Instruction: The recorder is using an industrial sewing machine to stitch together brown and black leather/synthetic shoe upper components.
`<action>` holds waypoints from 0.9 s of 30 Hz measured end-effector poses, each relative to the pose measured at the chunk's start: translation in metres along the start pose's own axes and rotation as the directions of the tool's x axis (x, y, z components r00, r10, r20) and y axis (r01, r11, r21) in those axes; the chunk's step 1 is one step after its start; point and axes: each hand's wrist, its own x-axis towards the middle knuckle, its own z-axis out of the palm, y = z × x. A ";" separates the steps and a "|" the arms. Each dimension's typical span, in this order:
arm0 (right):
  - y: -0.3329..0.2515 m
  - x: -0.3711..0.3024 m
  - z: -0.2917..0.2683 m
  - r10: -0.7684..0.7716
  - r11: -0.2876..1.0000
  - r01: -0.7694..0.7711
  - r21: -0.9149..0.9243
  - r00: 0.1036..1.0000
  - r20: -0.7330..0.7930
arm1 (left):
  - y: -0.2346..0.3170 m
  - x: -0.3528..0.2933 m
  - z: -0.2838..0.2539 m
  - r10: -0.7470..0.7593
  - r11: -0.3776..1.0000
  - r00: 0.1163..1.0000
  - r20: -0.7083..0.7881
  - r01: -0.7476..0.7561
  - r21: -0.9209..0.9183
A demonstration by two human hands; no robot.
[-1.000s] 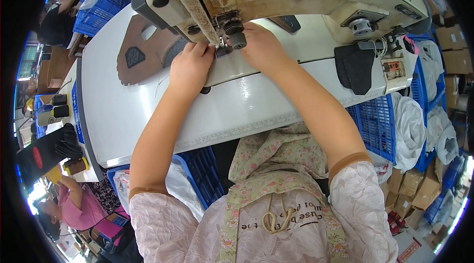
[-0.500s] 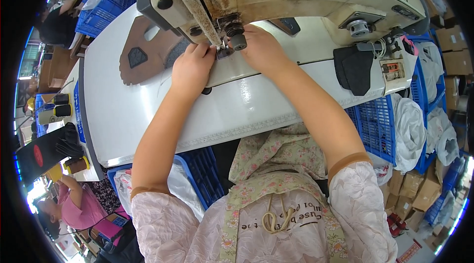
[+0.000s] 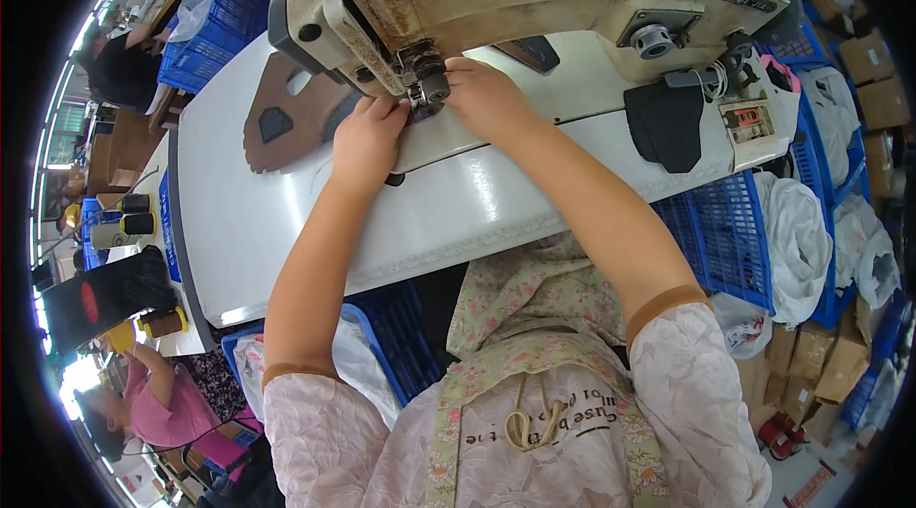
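A sewing machine (image 3: 534,7) with worn cream paint stands over a white table. My left hand (image 3: 366,144) is just left of its presser foot (image 3: 426,109). Its fingers are pressed together at the edge of a brown panel (image 3: 272,147) with dark patches and a cut-out hole. On the other side of the needle, my right hand (image 3: 485,100) has curled fingers reaching behind the presser foot. What they grip is hidden by the hand and machine head. Farther back under the arm lies another brown piece with a dark patch (image 3: 536,54).
Black cut pieces (image 3: 666,126) lie on the table (image 3: 458,198) at the right, near a small bobbin tray (image 3: 748,123). Blue crates (image 3: 716,227) with white bags stand beside and below the table. Thread cones (image 3: 138,224) are at the left; other people sit or stand beyond.
The whole view has shifted and tilted slightly. Both hands stay beside the presser foot, and the brown panel keeps nearly the same place relative to them.
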 end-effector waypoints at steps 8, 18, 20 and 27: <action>-0.002 0.001 0.001 -0.042 0.998 0.043 -0.034 0.998 0.045 | -0.002 -0.005 0.001 -0.055 0.998 0.996 0.065 0.053 0.039; 0.007 -0.003 -0.006 -0.082 0.996 0.082 -0.030 0.997 0.003 | 0.002 0.003 0.001 -0.044 0.999 0.998 0.042 0.044 0.008; 0.004 -0.018 -0.019 -0.088 0.995 0.088 0.036 0.996 -0.004 | 0.002 0.005 0.003 -0.045 0.999 0.998 0.036 0.045 -0.003; 0.010 -0.051 -0.197 0.036 0.994 0.012 0.107 0.901 -0.433 | 0.001 -0.001 -0.001 -0.065 0.998 0.998 -0.021 0.065 0.003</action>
